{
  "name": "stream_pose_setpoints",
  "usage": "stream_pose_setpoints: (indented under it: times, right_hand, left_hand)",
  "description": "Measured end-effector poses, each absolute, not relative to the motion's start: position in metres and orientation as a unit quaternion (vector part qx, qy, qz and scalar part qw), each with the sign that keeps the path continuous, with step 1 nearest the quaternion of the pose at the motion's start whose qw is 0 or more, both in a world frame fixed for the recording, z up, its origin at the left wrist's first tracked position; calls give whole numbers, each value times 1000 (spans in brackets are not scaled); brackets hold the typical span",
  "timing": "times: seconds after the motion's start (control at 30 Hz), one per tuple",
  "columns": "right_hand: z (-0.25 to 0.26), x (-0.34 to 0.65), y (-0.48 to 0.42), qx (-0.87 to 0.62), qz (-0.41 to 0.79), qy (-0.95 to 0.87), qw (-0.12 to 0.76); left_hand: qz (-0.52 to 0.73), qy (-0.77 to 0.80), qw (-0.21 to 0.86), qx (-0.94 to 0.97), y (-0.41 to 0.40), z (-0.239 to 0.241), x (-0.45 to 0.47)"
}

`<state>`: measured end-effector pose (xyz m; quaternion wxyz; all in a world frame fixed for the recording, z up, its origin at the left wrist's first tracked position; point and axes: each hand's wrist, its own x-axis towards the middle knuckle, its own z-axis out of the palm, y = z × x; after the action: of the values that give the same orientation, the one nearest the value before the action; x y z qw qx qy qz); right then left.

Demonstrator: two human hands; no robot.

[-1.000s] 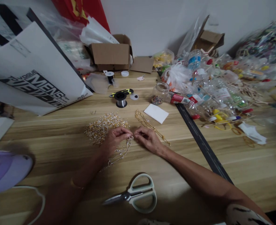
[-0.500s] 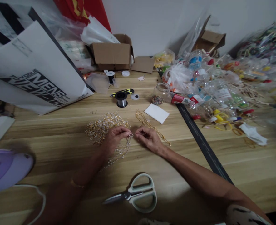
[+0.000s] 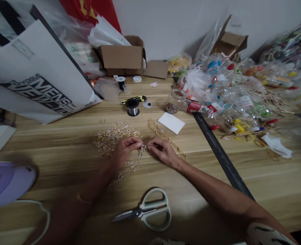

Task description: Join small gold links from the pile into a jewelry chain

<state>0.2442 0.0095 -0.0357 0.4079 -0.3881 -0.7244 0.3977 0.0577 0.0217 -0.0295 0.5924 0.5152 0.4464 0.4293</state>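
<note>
- Left hand (image 3: 125,149): the thumb and forefinger are pinched shut on the upper end of the beaded chain (image 3: 131,166), right at its end ring (image 3: 143,147).
- Right hand (image 3: 163,151): the fingertips are drawn together just to the right of the end ring. Whether the ring itself is gripped cannot be told at this size.
- Beaded chain, position: the top is held up between the two hands. The remainder is laid on the wooden table (image 3: 63,146), below the left hand and on the person's side of it.
- Beaded chain, axis: the long axis runs diagonally from the ring at upper right down to lower left in a slight curve. The free end is pointed toward the left forearm.
- Pile of gold and silver findings (image 3: 109,136): heaped just behind the left hand, its near edge partly covered by the knuckles.
- Gold chain (image 3: 160,133): laid behind the right hand, slanting from upper left to lower right and partly hidden by that hand.
- Scissors (image 3: 147,211): laid between the forearms, well apart from both hands, with blades closed and pointed left.
- White card (image 3: 171,123), wire spool (image 3: 132,107) and bead jar (image 3: 174,101): set farther back on the table.
</note>
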Motion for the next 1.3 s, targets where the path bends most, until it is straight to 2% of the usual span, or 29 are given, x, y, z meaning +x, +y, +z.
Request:
stream_pose_setpoints:
  times: [1.3]
  right_hand:
    - [-36,243,7,-358,397,-744,401]
  left_hand:
    - [413,452,587,529,21,-32,58]
